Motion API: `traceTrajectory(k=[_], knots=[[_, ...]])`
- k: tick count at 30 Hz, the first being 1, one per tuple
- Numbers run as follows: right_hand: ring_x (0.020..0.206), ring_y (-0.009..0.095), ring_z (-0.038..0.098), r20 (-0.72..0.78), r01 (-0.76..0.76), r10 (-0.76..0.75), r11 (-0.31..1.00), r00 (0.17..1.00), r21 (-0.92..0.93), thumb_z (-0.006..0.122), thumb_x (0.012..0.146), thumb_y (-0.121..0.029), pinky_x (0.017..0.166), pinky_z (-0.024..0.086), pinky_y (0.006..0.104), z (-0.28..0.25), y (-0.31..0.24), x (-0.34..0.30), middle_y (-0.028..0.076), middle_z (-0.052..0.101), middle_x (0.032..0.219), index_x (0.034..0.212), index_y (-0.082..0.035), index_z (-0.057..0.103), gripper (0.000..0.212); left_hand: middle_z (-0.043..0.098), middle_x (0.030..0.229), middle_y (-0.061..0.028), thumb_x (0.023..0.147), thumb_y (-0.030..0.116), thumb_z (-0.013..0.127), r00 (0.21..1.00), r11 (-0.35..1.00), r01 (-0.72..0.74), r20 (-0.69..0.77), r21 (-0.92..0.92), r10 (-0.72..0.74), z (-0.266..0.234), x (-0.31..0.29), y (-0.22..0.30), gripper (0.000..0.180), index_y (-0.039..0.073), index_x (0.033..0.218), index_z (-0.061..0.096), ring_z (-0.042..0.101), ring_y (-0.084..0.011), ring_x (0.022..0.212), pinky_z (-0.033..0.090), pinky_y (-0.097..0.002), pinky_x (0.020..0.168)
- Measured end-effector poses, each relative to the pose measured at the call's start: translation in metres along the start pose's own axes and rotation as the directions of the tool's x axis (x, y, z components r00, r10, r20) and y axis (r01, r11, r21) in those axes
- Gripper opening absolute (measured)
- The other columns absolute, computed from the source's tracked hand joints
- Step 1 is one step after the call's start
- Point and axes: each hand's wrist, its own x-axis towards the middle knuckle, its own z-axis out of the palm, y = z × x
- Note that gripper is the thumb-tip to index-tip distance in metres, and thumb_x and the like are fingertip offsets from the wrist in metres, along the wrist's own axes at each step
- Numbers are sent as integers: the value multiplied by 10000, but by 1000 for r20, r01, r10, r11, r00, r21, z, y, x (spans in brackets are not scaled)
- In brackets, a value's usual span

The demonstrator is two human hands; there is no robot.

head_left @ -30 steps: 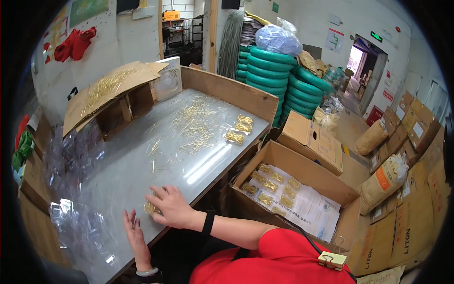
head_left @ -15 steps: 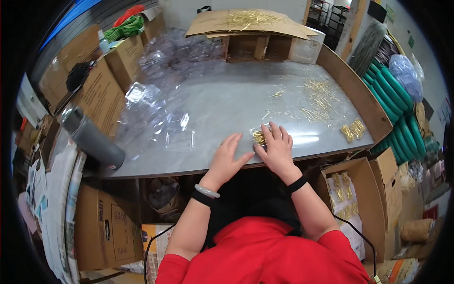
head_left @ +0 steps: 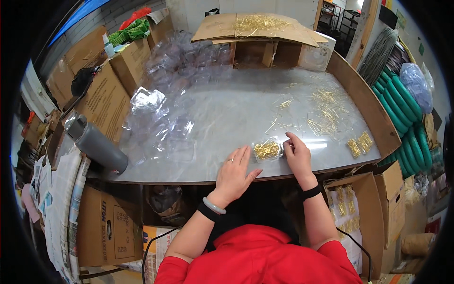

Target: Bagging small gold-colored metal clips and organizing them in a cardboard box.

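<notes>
On one table [head_left: 222,109], left hand [head_left: 232,175] and right hand [head_left: 299,157] flank one filled tray [head_left: 281,152].

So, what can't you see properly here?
All in the head view:
Shiny gold wire pieces in the clear plastic tray: too small to count.
Bare right hand: some fingertips hidden by the hand itself.
Grey cylindrical bottle: insides hidden by its walls.
Red shirt: cut off by lower edge.

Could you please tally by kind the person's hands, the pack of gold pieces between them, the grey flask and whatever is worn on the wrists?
Left hand, right hand: 2
Gold pack: 1
Flask: 1
Black wristbands: 2
Pale bangle: 1
Total: 7
</notes>
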Motion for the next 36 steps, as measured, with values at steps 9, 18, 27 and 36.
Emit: traceTrajectory(k=[9,18,27,36], knots=[[760,370,646,124,235,-208,936,970,-264,628,888,-65,666,530,451,10,-47,-26,148,642,909,1297,-64,579,412,439,1449,-296,987,468,557,998,996,55,-14,74,-54,6,1,8,785,-109,1471,334,427,-434,1348,325,-496,1146],[756,342,680,90,121,-118,992,989,-24,658,902,-98,662,531,410,0,-35,-15,176,694,903,1088,-30,676,199,468,1415,-299,964,391,631,989,994,103,-101,-32,-106,7,0,15,753,-105,1460,359,457,-448,1313,354,-503,1124],[649,272,661,217,-135,112,986,970,94,659,940,-145,596,499,362,-2,-39,-18,162,677,763,1055,-24,661,167,538,1320,-262,953,240,660,969,975,168,-158,-147,-191,6,7,9,525,-70,1345,497,522,-429,1206,421,-475,1035],[628,262,671,295,-139,119,989,948,48,686,925,-159,597,512,344,-3,-48,-12,169,675,720,910,-4,682,157,562,1106,-180,890,181,719,958,977,160,-215,-144,-189,-8,-16,20,335,-20,1136,612,553,-368,1018,468,-434,890]])
